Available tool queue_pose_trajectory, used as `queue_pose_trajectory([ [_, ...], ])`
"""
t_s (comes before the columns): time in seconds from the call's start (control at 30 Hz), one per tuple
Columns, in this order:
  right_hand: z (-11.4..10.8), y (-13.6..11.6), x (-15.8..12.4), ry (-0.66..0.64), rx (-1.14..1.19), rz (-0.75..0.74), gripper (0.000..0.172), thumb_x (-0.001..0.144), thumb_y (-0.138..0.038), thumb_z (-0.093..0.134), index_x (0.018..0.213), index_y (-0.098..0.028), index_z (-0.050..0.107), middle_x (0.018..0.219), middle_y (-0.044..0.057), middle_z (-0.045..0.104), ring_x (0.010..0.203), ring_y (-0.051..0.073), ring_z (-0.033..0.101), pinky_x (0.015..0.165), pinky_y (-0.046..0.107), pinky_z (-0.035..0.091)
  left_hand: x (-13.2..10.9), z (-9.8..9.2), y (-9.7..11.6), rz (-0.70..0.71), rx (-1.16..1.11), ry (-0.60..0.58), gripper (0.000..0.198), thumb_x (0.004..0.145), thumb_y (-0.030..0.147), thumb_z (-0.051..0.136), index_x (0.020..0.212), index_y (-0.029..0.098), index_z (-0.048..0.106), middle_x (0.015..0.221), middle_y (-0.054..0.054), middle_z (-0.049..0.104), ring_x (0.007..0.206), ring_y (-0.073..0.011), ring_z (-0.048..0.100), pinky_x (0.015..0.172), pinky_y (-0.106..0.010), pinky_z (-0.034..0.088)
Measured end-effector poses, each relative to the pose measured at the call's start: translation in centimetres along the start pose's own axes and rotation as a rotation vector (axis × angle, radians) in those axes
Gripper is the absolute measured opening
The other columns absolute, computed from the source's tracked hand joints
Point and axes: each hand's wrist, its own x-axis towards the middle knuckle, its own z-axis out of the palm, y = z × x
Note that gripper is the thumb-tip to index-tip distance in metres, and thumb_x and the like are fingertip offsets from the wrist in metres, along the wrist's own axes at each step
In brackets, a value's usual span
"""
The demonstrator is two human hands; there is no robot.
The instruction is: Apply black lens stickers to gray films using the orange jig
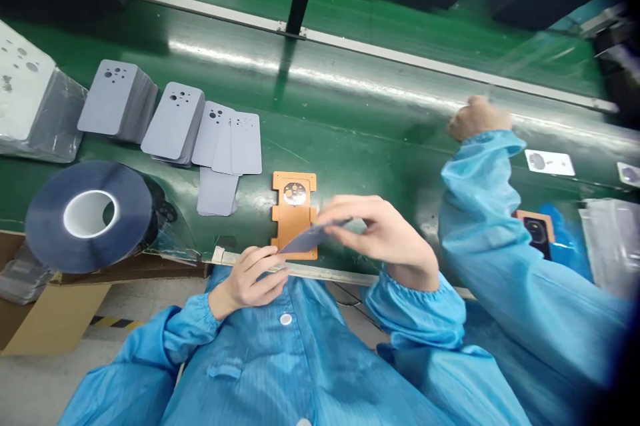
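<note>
We hold a thin grey sheet (303, 240) over the orange fixture (294, 214) on the green surface (350, 153), left hand (254, 277) and right hand (376, 229) clamped on opposite ends.

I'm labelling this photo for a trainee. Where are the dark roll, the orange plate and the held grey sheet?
Dark roll (79, 214), head view: on its white core.
Orange plate (294, 218), head view: on its flat face.
Grey sheet (305, 239), head view: middle of its face.

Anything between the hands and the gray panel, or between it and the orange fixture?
Nothing visible: the right hand pinches the gray panel, the left hand is at its other end. It overlaps the orange fixture in view, no object showing between.
</note>
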Motion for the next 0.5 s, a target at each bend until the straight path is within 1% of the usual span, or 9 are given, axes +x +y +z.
queue_pose_trajectory([
  [0.07,0.3,-1.3,-1.3,-0.1,0.049,-0.026,0.018,0.1,-0.018,0.065,0.108,-0.023,0.08,0.101,0.006,0.079,0.09,0.016,0.076,0.082,0.027,0.061,0.0,-0.3,0.1,-0.029,-0.026,0.02,0.014,0.088,0.019,0.073,0.102,0.02,0.071,0.092,-0.006,0.079,0.095,-0.0237,0.075,0.077,-0.037,0.059],
  [0.1,0.4,-1.8,-1.9,-0.161,0.068,-0.032,0.019,0.1,-0.016,0.065,0.109,-0.023,0.08,0.101,0.006,0.079,0.09,0.016,0.076,0.082,0.025,0.061,0.0,-0.3,0.1,-0.033,-0.045,0.009,0.01,0.089,0.019,0.072,0.099,0.02,0.07,0.088,-0.006,0.078,0.089,-0.023,0.075,0.072,-0.036,0.057],
  [0.2,0.7,-2.6,-3.0,-0.311,0.095,-0.044,0.021,0.1,-0.014,0.064,0.111,-0.021,0.079,0.105,0.008,0.078,0.092,0.015,0.076,0.082,0.024,0.061,-0.1,-0.1,0.0,-0.048,-0.101,-0.02,0.007,0.088,0.017,0.072,0.093,0.019,0.069,0.087,-0.007,0.077,0.085,-0.0224,0.074,0.068,-0.035,0.055],
  [0.27,0.8,-2.8,-3.3,-0.341,0.093,-0.041,0.022,0.101,-0.014,0.062,0.112,-0.022,0.079,0.107,0.008,0.078,0.092,0.016,0.076,0.082,0.025,0.061,-0.3,0.1,0.0,-0.074,-0.126,-0.026,0.008,0.088,0.017,0.071,0.095,0.02,0.069,0.09,-0.006,0.077,0.088,-0.0217,0.074,0.071,-0.035,0.056],
  [0.3,0.8,-2.9,-3.3,-0.332,0.089,-0.036,0.021,0.101,-0.016,0.062,0.113,-0.022,0.079,0.107,0.008,0.078,0.093,0.016,0.076,0.082,0.025,0.062,-0.4,0.2,0.0,-0.093,-0.134,-0.027,0.009,0.088,0.017,0.07,0.097,0.021,0.069,0.091,-0.006,0.077,0.089,-0.0213,0.074,0.073,-0.035,0.057],
  [0.37,0.8,-3.0,-3.1,-0.264,0.065,-0.012,0.02,0.102,-0.019,0.064,0.113,-0.023,0.08,0.107,0.007,0.079,0.093,0.016,0.076,0.082,0.026,0.062,-0.3,0.4,0.1,-0.141,-0.146,-0.017,0.013,0.089,0.016,0.069,0.101,0.022,0.069,0.093,-0.006,0.077,0.091,-0.0212,0.074,0.076,-0.035,0.059],
  [0.5,1.0,-2.6,-1.8,-0.011,-0.096,0.09,0.023,0.103,-0.023,0.062,0.117,-0.028,0.079,0.107,0.005,0.08,0.094,0.019,0.077,0.083,0.031,0.063,0.5,0.7,0.0,-0.259,-0.156,0.003,0.022,0.091,0.012,0.066,0.112,0.021,0.067,0.1,-0.009,0.076,0.094,-0.0216,0.073,0.082,-0.036,0.063],
])
